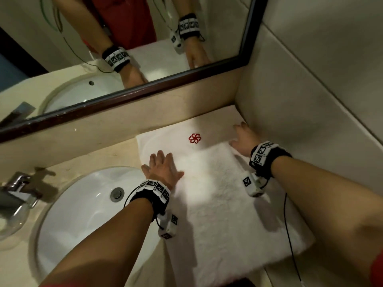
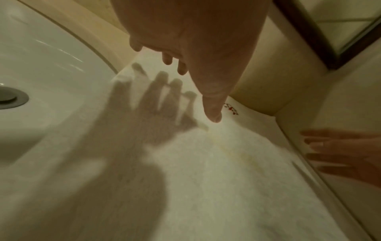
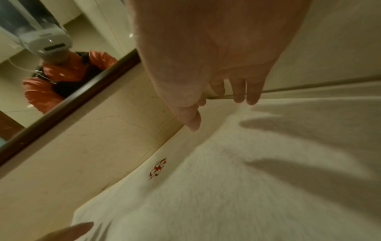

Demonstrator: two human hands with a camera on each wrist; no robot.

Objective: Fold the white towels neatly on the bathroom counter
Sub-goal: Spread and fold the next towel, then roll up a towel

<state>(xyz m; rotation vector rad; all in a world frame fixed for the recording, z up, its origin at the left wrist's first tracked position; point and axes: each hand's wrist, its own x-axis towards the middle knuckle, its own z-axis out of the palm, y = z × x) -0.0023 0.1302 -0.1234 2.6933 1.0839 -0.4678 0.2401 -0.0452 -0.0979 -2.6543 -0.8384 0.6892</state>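
White towel [image 1: 217, 193] flat on surface [image 1: 99, 154], long axis running away from us toward mirror [image 1: 124, 96]. Left hand [image 1: 161, 168] and right hand [image 1: 244, 139], fingers spread wide, holding nothing, over far side edges; we judge both equally near.

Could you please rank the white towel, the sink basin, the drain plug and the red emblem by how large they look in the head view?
1. white towel
2. sink basin, partly hidden by the forearm
3. drain plug and red emblem: too alike to rank
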